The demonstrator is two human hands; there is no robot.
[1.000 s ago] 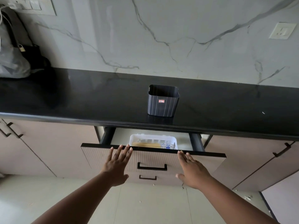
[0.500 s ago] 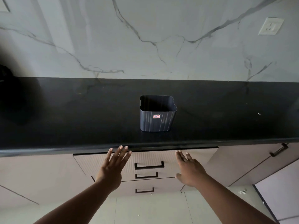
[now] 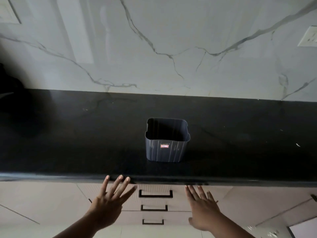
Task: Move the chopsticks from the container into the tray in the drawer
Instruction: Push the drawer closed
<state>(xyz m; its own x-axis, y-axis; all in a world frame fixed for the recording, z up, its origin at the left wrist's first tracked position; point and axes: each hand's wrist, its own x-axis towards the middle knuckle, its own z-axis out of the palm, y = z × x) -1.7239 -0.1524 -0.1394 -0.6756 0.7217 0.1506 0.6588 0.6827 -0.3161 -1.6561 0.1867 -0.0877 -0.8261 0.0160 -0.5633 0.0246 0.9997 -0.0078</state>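
Note:
A dark blue-grey container point(image 3: 166, 145) with a small red label stands upright on the black countertop point(image 3: 85, 143); nothing shows inside it. Below the counter edge the top drawer point(image 3: 155, 190) is pushed in, so the tray and chopsticks are hidden. My left hand point(image 3: 109, 205) lies flat with fingers spread on the drawer front, left of its black handle point(image 3: 155, 194). My right hand point(image 3: 203, 207) is flat on the front to the right of the handle. Both hands hold nothing.
Two more drawers with black handles point(image 3: 154, 208) sit beneath the top one. Cabinet doors flank the drawers on both sides. A marble wall with a socket point(image 3: 308, 37) rises behind the counter. A dark bag point(image 3: 10, 86) sits at the counter's far left.
One second ago the drawer stood open with the white tray and chopsticks showing; both hands pushed it shut. The view has tilted up and closer to the counter.

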